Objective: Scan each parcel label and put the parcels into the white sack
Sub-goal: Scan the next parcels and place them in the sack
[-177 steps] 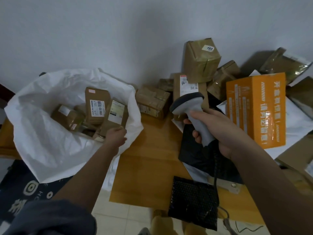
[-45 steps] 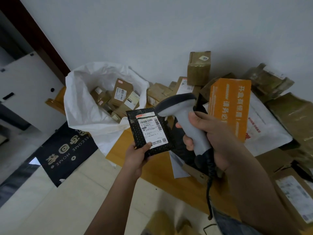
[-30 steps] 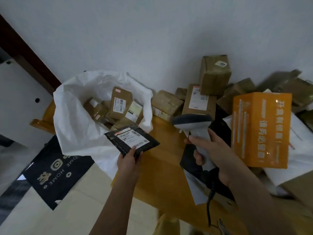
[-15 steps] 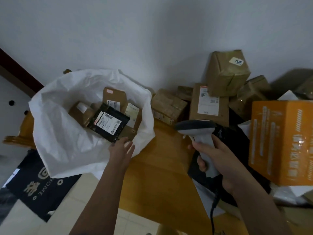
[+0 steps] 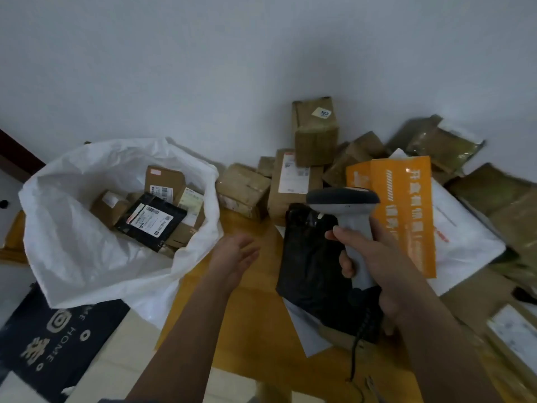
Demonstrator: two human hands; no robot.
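The white sack (image 5: 81, 251) gapes open at the left, with several brown boxes inside. On top of them lies a small black parcel (image 5: 151, 221), label up. My left hand (image 5: 232, 257) hovers empty and open just right of the sack's rim, over the wooden table (image 5: 250, 321). My right hand (image 5: 374, 266) grips the grey handheld scanner (image 5: 348, 216) by its handle, its head pointing left. A black plastic mailer (image 5: 311, 263) lies on the table under the scanner. An orange box (image 5: 404, 210) stands right of it.
Several brown cardboard parcels (image 5: 316, 135) are stacked against the white wall at the back. White and tan mailers (image 5: 465, 239) cover the right side of the table. A dark doormat (image 5: 49, 344) lies on the floor at lower left. The scanner's cable (image 5: 356, 350) hangs down.
My left hand let go of the small black parcel, which now lies in the sack, and pulled back to the right. The right hand with the scanner stayed roughly in place.
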